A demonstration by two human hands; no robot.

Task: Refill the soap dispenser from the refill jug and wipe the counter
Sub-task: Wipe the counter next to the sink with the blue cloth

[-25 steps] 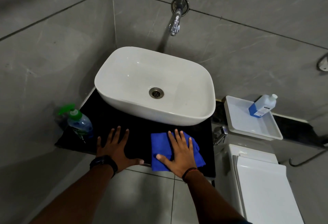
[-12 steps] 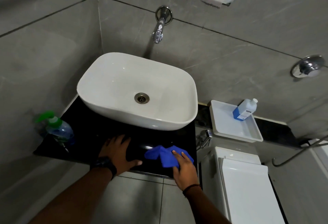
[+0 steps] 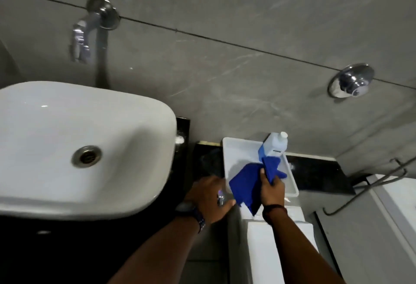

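My right hand grips a crumpled blue cloth and holds it over the white tray, right of the sink. The refill jug, clear with a white cap and blue label, stands in the tray's far corner, just beyond the cloth. My left hand hovers off the right end of the black counter, beside the tray's left rim, fingers apart and holding nothing. The soap dispenser is out of view.
A white basin fills the left, under a chrome wall tap. A white toilet cistern sits below the tray. A chrome wall fitting is at upper right, and a metal rail at right.
The view has swung right. My right hand lifted the blue cloth off the counter and carried it over the tray. My left hand left the counter and followed rightward.
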